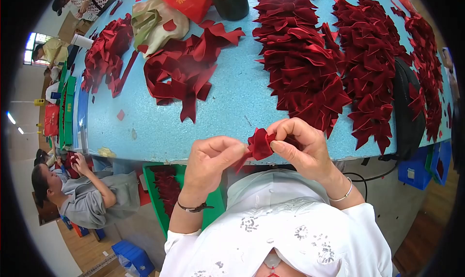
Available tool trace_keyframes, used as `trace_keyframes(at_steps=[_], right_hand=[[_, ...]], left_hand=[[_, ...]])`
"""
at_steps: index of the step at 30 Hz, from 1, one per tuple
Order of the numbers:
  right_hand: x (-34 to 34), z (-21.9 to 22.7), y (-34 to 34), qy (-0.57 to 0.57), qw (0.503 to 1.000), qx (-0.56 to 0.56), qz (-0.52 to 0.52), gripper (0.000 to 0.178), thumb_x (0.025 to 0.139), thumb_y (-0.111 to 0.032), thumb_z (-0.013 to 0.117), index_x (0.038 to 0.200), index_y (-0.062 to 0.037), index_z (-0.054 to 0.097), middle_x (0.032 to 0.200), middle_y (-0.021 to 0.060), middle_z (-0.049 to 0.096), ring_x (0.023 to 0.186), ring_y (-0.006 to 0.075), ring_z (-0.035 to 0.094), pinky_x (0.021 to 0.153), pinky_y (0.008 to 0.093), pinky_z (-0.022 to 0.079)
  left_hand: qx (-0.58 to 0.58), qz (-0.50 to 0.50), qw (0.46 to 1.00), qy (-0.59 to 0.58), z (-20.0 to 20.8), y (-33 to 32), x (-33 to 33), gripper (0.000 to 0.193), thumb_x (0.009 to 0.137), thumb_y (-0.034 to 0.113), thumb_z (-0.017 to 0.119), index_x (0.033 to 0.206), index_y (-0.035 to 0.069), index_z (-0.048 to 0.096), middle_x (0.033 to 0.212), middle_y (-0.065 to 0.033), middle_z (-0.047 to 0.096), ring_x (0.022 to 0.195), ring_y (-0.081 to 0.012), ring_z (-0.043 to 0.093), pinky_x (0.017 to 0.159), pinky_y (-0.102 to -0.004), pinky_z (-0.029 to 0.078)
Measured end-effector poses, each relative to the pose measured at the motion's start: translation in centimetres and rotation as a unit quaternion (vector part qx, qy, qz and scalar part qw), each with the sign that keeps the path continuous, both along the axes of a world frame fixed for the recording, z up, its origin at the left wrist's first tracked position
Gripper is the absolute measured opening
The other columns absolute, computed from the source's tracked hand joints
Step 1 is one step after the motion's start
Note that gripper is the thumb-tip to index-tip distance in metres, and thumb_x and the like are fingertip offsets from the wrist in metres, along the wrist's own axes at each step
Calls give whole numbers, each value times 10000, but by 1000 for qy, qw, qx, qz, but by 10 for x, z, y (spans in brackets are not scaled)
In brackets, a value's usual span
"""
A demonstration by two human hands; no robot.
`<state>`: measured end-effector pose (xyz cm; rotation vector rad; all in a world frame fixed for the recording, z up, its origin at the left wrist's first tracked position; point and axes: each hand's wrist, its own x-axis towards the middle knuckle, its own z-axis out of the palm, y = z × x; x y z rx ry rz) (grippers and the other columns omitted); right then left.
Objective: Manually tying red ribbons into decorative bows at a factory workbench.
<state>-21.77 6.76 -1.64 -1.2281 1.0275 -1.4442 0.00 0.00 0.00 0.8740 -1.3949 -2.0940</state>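
The left hand and right hand pinch a folded dark red ribbon at the near edge of a blue counter. From there, loose red strips lie toward half past ten, a bow heap at one o'clock, a green crate at eight.

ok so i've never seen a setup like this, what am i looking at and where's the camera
There is no machine, just a person's two bare hands. This single picture comes from a fisheye camera worn on the head, looking down, which is why straight edges bend. The left hand and right hand pinch a dark red ribbon bow between them. On the light blue table beyond lie loose red ribbon pieces at left and long piles of similar bows at right.
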Motion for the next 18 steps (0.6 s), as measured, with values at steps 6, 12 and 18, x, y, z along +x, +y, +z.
trace_keyframes(at_steps=[6,12,18], right_hand=[[0,1,0,0,1000,27,10,170,857,-124,633,802,-7,523,867,75,591,613,28,422,548,186,368],[-3,0,0,3,1000,23,11,161,854,-111,632,804,-1,527,867,76,588,613,24,425,538,181,363],[-4,4,0,-61,995,66,36,151,857,-108,626,808,0,533,836,63,582,618,28,429,541,179,367]], left_hand=[[-73,67,994,-44,15,7,-18,308,731,-103,669,1021,-37,589,1024,-102,605,894,-146,599,813,-284,499],[-63,59,996,14,23,9,-22,302,683,-130,680,959,-47,591,960,-81,590,901,-168,596,825,-304,493],[-408,55,903,-124,20,13,-23,377,608,-106,732,955,11,640,893,-82,585,841,-185,581,726,-298,480]])
